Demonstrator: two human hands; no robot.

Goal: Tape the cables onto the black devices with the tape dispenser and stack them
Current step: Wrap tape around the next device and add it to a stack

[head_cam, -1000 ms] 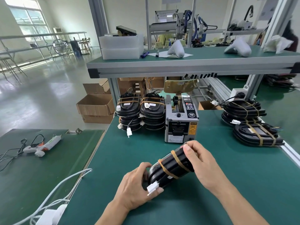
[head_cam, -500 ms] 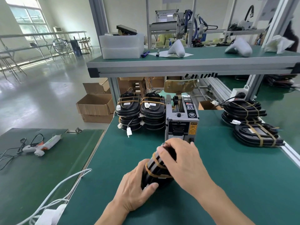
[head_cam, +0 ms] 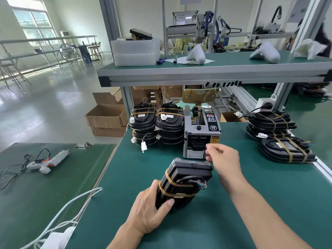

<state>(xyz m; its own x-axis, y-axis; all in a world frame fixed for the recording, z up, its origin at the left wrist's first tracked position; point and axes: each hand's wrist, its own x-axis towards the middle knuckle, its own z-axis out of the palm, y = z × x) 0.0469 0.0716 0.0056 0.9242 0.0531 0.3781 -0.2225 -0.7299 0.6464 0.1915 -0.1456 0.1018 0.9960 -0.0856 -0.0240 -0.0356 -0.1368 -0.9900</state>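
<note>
Left hand [head_cam: 149,211] grips black device [head_cam: 183,184]; right hand [head_cam: 224,159] at tape dispenser [head_cam: 201,139].

We have one wide-angle view, worn on the head, looking forward and down across the green tabletop [head_cam: 251,203]. Our forearms enter from the bottom edge, close to the lens; the shelf [head_cam: 215,72] and the hall beyond lie farther off.

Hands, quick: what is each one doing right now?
Left hand: grips the black device.
Right hand: fingers curled at the tape dispenser; hold unclear.
</note>
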